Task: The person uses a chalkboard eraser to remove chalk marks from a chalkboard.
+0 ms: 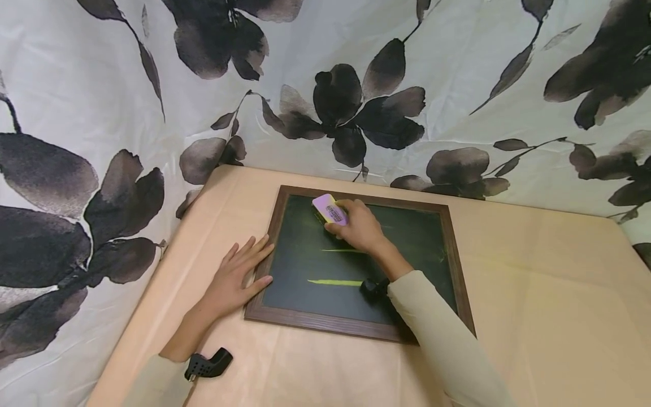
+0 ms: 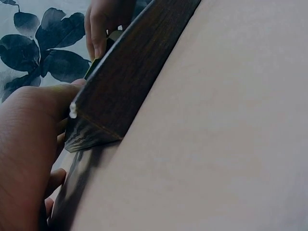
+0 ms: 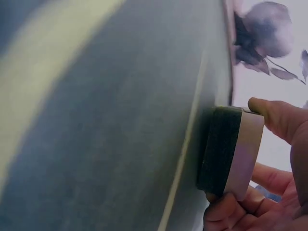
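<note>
A framed chalkboard [image 1: 295,254] with a brown wooden frame lies on the table. Near its upper left part, my right hand [image 1: 362,229] grips a purple chalkboard eraser [image 1: 329,210] between thumb and fingers. The right wrist view shows the eraser's dark felt side [image 3: 220,149] against or very near the board. Two yellow chalk lines [image 1: 333,282] run across the board below the eraser, partly hidden by my right arm. My left hand [image 1: 235,282] rests with spread fingers on the frame's left edge. From the left wrist, the frame's corner [image 2: 94,130] shows beside the thumb.
The table [image 1: 549,294] has a pale peach cover that extends around the board. Behind it and to the left hangs a white cloth [image 1: 285,56] with dark flowers. A black wrist camera [image 1: 208,363] sits on my left wrist, another [image 1: 373,289] at my right.
</note>
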`<state>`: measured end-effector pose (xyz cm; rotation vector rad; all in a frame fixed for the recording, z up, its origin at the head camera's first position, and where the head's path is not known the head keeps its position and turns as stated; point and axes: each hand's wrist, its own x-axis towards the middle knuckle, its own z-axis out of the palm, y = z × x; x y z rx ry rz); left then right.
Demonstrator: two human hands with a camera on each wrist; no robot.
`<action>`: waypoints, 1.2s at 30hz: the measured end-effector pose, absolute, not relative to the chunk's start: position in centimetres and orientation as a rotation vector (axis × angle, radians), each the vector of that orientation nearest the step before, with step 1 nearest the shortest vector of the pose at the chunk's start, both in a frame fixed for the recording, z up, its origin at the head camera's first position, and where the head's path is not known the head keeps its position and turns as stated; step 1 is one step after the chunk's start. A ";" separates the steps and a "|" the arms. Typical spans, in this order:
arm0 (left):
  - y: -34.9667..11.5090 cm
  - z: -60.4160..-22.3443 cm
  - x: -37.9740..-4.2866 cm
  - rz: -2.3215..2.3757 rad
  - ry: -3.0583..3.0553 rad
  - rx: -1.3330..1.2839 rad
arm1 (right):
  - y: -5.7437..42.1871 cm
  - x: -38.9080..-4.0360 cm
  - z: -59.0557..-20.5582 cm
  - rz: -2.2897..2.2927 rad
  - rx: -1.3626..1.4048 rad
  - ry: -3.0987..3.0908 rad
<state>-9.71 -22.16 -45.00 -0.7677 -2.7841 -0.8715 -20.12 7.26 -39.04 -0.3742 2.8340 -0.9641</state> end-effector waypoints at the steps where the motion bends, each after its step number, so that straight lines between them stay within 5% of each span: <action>1: -22.1 -45.0 -9.7 -0.868 -2.784 -0.770 | 7.3 -20.2 -39.0 -0.973 -0.370 2.827; 21: -22.1 -45.1 -9.8 -0.855 -2.784 -0.785 | 7.0 -19.6 -38.7 -0.745 -0.392 2.928; 36: -22.1 -44.9 -9.6 -0.840 -2.796 -0.772 | 12.2 -18.5 -38.7 -0.701 -0.343 2.957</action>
